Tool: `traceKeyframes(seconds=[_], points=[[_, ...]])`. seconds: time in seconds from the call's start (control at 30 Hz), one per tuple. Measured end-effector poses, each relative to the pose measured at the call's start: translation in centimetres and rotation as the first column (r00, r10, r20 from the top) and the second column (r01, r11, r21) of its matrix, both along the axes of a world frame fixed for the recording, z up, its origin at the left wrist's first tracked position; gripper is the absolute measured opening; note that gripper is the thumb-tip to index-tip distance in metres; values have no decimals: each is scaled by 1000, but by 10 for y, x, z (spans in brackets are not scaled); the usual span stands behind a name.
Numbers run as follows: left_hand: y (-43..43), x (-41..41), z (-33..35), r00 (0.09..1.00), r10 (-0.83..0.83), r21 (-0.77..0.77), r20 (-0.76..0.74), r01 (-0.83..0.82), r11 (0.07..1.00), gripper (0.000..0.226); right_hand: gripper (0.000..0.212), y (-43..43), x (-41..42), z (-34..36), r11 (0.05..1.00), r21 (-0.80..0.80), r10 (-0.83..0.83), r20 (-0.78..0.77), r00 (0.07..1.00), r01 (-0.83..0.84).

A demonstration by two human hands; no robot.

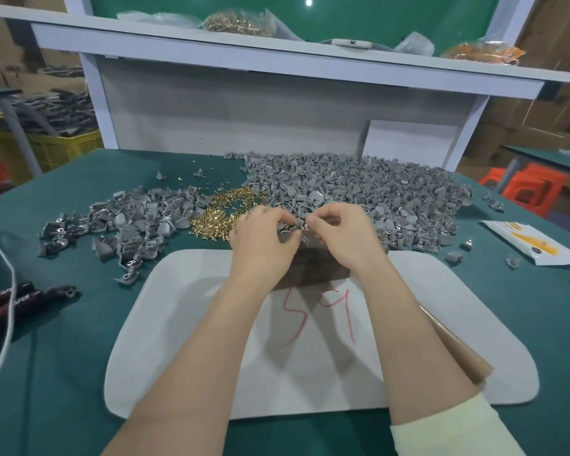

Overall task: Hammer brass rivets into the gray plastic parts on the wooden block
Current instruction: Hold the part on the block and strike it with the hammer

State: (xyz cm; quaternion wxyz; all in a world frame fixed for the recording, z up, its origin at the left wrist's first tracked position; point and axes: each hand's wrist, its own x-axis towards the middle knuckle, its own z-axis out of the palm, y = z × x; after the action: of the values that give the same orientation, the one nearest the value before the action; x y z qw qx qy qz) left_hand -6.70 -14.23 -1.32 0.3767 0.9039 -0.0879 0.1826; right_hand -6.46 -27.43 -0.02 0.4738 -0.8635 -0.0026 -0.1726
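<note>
Rivets (222, 210): brass, shiny on my feed.
Gray parts (375, 182): matt plastic (some carried bright metal bits).
Block (313, 268): dark wood, dull.
Mat (185, 324): white, matt, felt-like.
Table cover (63, 357): green, smooth.

Light's even & fairly bright, from overhead; one lamp glare spot (308, 2) sits on the green panel (408, 14) far above the white mat (178, 324). On the mat your forearms (211, 340) throw soft, pale double shadows w/ no hard edges. Just past the mat's far edge, your left hand (264, 238), right hand (346, 235) & the gray part (293, 225) they pinch look slightly smeared. Wide-angle lens bows the shelf (277, 60) above the mat; bkgd left of the mat is soft.
</note>
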Motion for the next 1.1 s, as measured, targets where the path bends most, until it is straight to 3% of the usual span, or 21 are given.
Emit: traceKeyframes(seconds=[0.1,0.2,0.73,1.1], points=[[5,3,-1,991,12,24,-131,-9,1000,21,13,0,-1,-4,979,-202,19,-12,1000,-21],[2,1,-2,985,17,62,-174,-7,998,16,11,-1,-2,-5,965,-257,42,-48,998,-53],[0,1,-5,991,6,79,-132,5,997,11,9,1,-4,-5,884,-466,49,14,999,-36],[-2,2,-5,997,-23,118,-75,32,993,14,11,16,-8,10,712,-701,23,-38,999,-43]])
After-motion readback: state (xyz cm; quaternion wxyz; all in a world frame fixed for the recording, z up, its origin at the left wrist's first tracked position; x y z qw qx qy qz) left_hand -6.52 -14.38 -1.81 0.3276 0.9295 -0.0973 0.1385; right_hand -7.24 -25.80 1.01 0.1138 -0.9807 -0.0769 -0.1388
